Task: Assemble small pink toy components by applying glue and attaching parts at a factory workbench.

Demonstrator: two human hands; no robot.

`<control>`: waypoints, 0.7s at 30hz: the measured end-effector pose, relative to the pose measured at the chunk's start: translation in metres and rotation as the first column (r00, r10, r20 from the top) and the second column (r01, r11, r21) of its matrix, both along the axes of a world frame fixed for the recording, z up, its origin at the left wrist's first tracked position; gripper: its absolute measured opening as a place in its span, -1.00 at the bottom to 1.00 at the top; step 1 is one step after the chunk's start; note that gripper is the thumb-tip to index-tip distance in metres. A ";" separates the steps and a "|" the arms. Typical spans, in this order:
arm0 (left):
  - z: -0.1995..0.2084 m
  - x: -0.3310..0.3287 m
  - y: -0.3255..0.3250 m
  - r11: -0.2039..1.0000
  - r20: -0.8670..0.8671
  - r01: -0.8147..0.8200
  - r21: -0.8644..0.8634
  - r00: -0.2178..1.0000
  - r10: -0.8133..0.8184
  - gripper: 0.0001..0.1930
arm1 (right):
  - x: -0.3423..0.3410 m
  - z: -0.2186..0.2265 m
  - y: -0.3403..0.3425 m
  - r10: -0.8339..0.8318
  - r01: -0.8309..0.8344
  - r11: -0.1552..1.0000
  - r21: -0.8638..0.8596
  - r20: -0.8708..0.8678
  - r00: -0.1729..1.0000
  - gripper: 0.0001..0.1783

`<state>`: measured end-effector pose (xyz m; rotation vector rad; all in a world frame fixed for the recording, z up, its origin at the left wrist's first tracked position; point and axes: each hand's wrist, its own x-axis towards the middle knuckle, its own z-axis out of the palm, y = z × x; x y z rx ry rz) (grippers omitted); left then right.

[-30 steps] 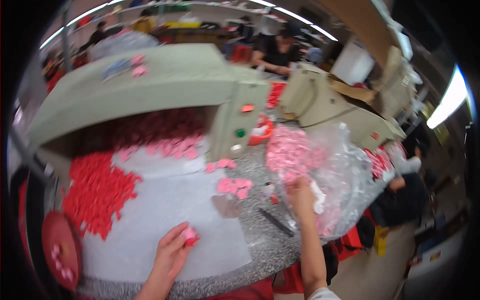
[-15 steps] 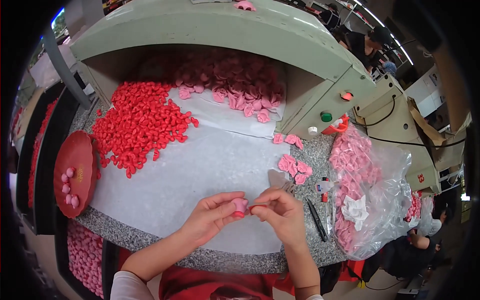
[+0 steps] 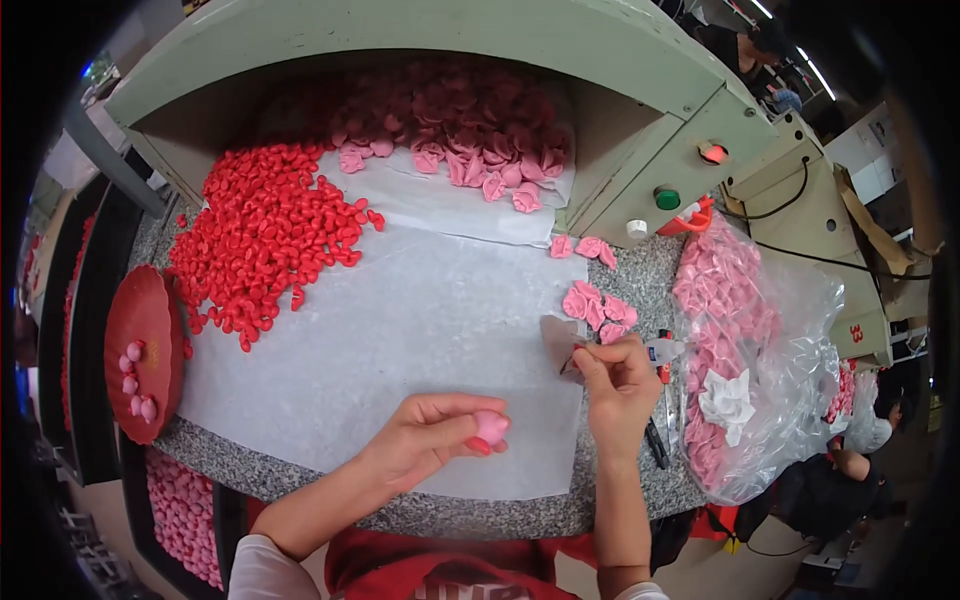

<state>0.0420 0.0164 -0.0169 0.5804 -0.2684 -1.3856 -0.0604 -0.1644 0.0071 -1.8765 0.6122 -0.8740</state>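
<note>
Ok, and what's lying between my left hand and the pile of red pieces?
Nothing but a bare stretch of the white sheet lies between your left hand and the pile of red pieces, in the head view.

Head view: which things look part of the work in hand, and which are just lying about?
Likely part of the work:
pink-and-red piece, in left hand
unclear small item, pinched by right hand
loose red pieces
loose pink pieces
red dish

Likely just lying about:
crumpled white tissue, on plastic bag
black pen-like tool
</note>
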 end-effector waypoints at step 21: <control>-0.004 0.005 0.000 0.991 -0.117 -0.119 0.059 0.985 0.125 -0.61 | 0.003 0.008 0.041 0.359 -0.457 0.664 0.592 0.284 0.889 -0.82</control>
